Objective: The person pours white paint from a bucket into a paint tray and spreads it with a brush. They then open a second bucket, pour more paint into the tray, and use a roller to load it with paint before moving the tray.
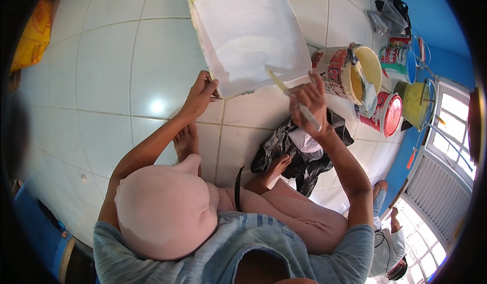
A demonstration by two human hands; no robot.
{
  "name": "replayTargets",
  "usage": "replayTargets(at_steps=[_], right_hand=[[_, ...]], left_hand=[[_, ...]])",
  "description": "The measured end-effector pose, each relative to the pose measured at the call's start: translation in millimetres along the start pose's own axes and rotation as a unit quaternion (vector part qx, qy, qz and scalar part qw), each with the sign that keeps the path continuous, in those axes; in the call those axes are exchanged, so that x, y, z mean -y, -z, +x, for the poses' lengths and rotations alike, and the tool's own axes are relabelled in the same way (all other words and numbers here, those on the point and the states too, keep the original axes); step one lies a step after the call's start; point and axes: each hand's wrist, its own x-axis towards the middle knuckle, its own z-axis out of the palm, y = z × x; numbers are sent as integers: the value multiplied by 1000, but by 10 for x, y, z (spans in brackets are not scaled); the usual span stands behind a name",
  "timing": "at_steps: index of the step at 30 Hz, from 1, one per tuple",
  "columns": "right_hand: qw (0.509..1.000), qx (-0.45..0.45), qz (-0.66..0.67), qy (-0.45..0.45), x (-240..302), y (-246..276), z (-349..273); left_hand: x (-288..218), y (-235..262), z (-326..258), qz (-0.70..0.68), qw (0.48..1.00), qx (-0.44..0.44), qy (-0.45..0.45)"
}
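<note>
In front of me a shallow square tray is tilted, its inside coated white and its rim stained yellow and green. My left hand is closed on its near left corner, thumb on top. In my right hand is a paintbrush with a pale handle; its tip touches the white inner face near the tray's near edge. Fingers of that hand come close to the near right corner, but I cannot tell whether they touch it. Below the right hand lies a black plastic bag with something whitish on it.
To the right stand paint-smeared buckets, among them a large open bucket, a red tub and a yellow-green bucket. White floor tiles spread leftward. A yellow sack sits far left. Another person is at the lower right.
</note>
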Motion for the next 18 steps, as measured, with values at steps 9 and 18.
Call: replayTargets(at_steps=[9,18], right_hand=[[997,-20,69,5,-48,-172,147],[998,15,54,-20,59,-64,-5]], left_hand=[[44,6,10,-17,1000,14,2],[118,32,32,-9,1000,14,-20]])
